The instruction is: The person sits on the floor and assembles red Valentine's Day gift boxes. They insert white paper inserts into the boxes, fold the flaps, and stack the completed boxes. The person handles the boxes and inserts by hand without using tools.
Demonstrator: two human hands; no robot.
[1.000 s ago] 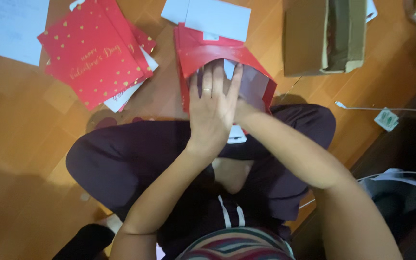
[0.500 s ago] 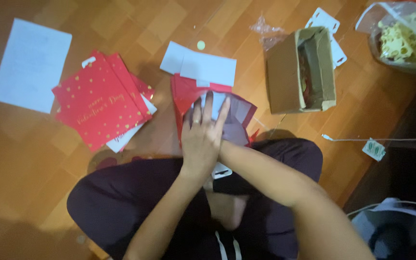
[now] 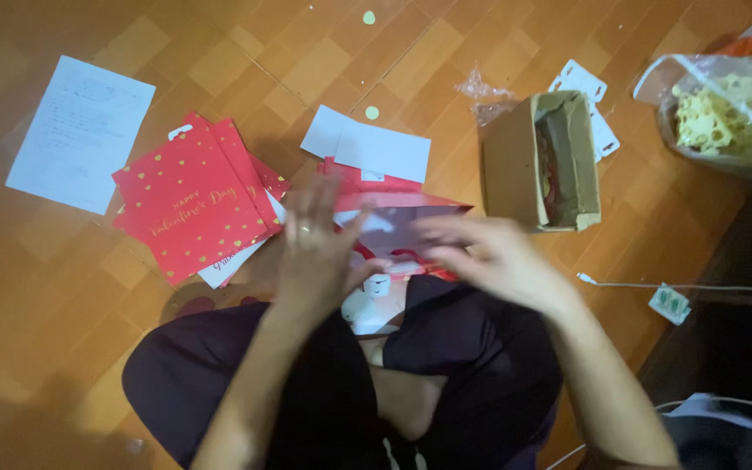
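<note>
I sit cross-legged on a wooden floor. A red paper gift bag (image 3: 393, 204) lies in front of my knees, its white inside showing. My left hand (image 3: 317, 252) rests flat on the bag's left side, fingers spread, a ring on one finger. My right hand (image 3: 489, 257) hovers over the bag's right side, blurred, fingers apart; whether it touches the bag I cannot tell. A stack of flat red gift bags with gold hearts (image 3: 193, 204) lies to the left of my left hand.
White cards (image 3: 380, 148) lie beyond the bag. An open cardboard box (image 3: 541, 165) stands to the right. A white paper sheet (image 3: 80, 130) is far left. A clear plastic bag of yellow pieces (image 3: 724, 113) sits at upper right. A white cable (image 3: 654, 292) runs along the right.
My hands were stacked together on the bag; now they have parted, the right one moving to the right. The view has tilted up, showing more floor.
</note>
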